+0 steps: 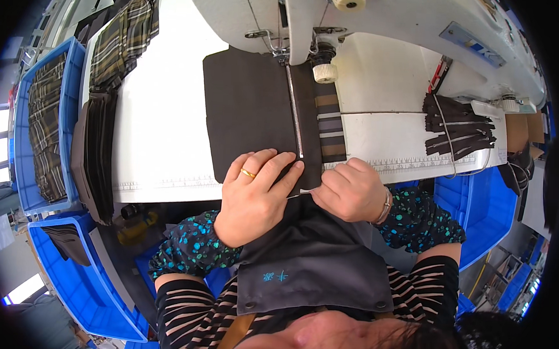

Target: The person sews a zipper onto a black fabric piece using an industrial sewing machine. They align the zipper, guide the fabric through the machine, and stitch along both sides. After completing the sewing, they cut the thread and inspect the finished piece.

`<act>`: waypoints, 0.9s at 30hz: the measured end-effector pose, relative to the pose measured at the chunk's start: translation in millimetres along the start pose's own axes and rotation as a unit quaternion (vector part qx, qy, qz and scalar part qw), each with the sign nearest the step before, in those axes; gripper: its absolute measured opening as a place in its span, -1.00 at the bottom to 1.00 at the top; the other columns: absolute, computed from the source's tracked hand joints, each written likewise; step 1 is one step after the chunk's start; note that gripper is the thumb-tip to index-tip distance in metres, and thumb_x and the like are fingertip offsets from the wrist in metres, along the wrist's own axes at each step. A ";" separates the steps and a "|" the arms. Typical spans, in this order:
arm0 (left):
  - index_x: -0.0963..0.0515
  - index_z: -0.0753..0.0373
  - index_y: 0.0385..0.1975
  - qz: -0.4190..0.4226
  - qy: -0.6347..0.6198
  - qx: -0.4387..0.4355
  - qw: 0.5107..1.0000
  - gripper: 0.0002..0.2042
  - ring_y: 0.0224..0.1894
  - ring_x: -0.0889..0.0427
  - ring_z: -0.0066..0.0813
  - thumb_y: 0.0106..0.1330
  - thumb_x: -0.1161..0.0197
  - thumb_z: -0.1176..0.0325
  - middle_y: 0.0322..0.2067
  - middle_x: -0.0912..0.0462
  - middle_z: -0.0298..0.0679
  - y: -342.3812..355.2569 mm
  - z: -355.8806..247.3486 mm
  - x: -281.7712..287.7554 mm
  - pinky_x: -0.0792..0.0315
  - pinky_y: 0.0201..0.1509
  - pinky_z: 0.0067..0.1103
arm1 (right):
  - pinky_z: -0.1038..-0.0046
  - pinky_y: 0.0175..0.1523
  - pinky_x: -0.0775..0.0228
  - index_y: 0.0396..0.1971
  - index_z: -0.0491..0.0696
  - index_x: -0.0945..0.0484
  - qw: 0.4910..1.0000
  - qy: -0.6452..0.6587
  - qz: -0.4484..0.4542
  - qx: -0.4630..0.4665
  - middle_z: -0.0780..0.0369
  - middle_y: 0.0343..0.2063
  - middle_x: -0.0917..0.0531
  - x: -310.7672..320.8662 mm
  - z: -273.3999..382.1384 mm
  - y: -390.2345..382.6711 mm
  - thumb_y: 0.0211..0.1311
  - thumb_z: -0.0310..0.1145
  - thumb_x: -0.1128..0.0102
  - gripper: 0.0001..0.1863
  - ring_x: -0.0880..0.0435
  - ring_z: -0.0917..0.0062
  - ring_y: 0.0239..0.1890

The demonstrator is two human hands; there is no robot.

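"Pressing on the cloth (248, 111) with the left hand (257, 195), loosely spread?"

"Yes; curled with the right hand (350, 190), seemingly pinching the near edge (can't tell surely, with fingertips tucked away)."

"Finding the zip (294, 113) where?"

"Just beyond the left fingertips, nearer those than the right hand; running lengthwise away, up to the machine (401, 21)."

"Missing anything?"

"Can't make out the needle below the machine, nor see its top, cut off."

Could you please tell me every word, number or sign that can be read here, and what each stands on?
I leave wording uncopied.
Apron: small turquoise characters.
Sewing machine: lettering on a blue-and-silver plate.
Ruler strip on the white table: scale marks, numbers too small to read.
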State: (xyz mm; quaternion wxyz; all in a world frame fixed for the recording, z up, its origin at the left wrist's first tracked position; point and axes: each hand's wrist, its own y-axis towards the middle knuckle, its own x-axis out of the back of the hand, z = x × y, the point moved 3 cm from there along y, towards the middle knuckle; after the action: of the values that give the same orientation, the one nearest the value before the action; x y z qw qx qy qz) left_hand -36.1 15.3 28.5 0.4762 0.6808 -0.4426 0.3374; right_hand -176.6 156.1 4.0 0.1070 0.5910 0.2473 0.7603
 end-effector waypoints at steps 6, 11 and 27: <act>-0.75 0.19 0.00 0.045 0.018 0.001 0.999 -0.55 0.12 -0.63 -0.22 0.02 -0.45 0.33 0.07 -0.69 -0.26 1.8 -6.5 7.1 -0.48 0.22 -0.25 | 0.37 -0.24 -0.48 -0.38 -0.03 -0.64 0.990 0.092 0.011 -0.110 0.34 -0.41 -0.56 24.3 -16.5 11.1 0.11 -0.30 -0.45 -0.82 -0.62 0.45 -0.37; -0.74 0.22 -0.01 0.052 0.003 -0.009 0.999 -0.61 0.10 -0.65 -0.23 0.16 -0.48 0.25 0.06 -0.70 -0.24 3.6 -5.2 6.8 -0.48 0.23 -0.24 | 0.20 0.28 -0.49 -0.04 -0.12 -0.69 0.996 0.035 0.035 -0.080 0.19 0.01 -0.71 12.6 -27.1 29.8 0.15 -0.22 -0.42 -0.59 -0.61 0.26 0.17; -0.55 0.29 0.26 0.115 0.043 0.007 0.992 -0.16 0.32 -0.52 -0.16 0.00 -0.46 -0.15 0.31 -0.54 -0.24 47.7 39.2 2.2 -0.37 0.39 -0.19 | 0.18 0.36 -0.41 0.09 -0.15 -0.65 0.992 -0.019 0.106 -0.061 0.18 0.20 -0.63 12.9 -40.2 43.7 -0.04 -0.02 -0.46 -0.30 -0.55 0.31 0.25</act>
State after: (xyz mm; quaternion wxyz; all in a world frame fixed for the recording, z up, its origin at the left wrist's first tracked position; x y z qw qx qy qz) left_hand -77.9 -29.9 34.6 0.4482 0.6138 -0.4946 0.4215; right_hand -212.8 114.6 29.7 0.0664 0.6204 0.1346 0.7698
